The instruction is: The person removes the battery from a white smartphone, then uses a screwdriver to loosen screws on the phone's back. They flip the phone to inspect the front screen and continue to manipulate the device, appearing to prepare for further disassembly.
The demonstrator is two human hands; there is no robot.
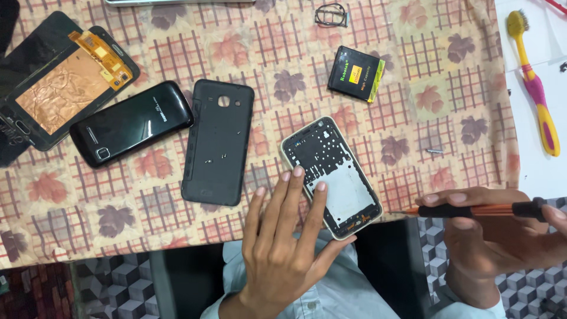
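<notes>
A phone frame with a pale rim point(331, 174) lies open-side up at the table's near edge. My left hand point(282, 242) rests flat beside it, fingertips touching its lower left side. My right hand point(493, 236) is off the table's edge to the right, gripping an orange and black screwdriver point(472, 209) held level, tip pointing left toward the frame. A dark plastic back cover point(217, 140) with a few tiny screws on it lies left of the frame. A black and yellow battery point(356, 73) sits farther back.
A black phone point(131, 123) and a display panel with copper foil and orange ribbon point(56, 88) lie at left. A small metal bracket point(331, 16) is at the back, a loose screw point(434, 152) right of the frame, a yellow and pink toothbrush point(534, 82) at far right.
</notes>
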